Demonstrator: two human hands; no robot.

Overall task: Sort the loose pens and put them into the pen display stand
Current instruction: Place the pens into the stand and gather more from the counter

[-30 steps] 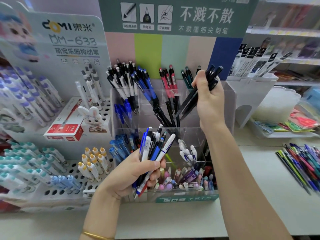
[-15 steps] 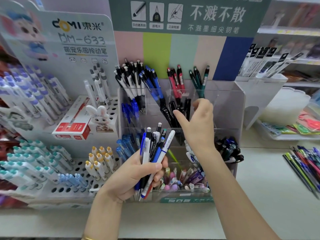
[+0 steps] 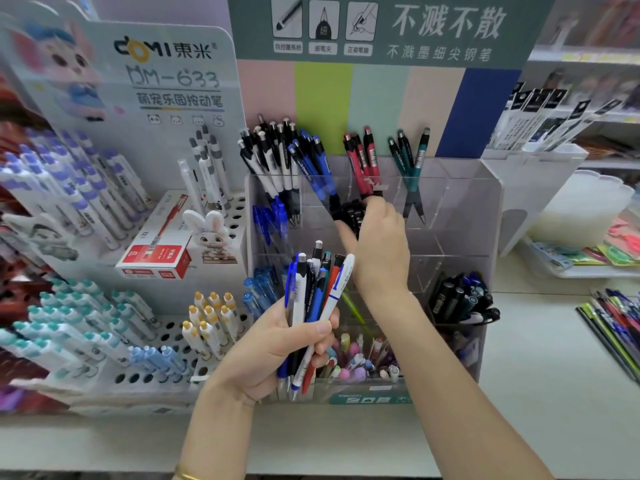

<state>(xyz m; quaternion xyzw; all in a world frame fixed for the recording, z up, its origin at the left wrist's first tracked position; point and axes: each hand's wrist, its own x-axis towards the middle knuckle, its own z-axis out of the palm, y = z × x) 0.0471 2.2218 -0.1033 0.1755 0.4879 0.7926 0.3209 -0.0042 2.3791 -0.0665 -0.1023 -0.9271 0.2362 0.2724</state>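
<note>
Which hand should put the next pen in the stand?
Right, probably. The left hand grips the pen bundle, so it is busy; the right hand is up at the black pens in the stand.

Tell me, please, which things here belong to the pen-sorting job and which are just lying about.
Job: mixed pen bundle in left hand; black pens gripped by right hand; clear acrylic display stand.
Lying about: red-and-white cardboard pen box; white rabbit figurine.

red pens [image 3: 363, 157] | teal pens [image 3: 403, 154] | black pens [image 3: 349, 213] | pastel-striped backboard [image 3: 377, 105]
</note>
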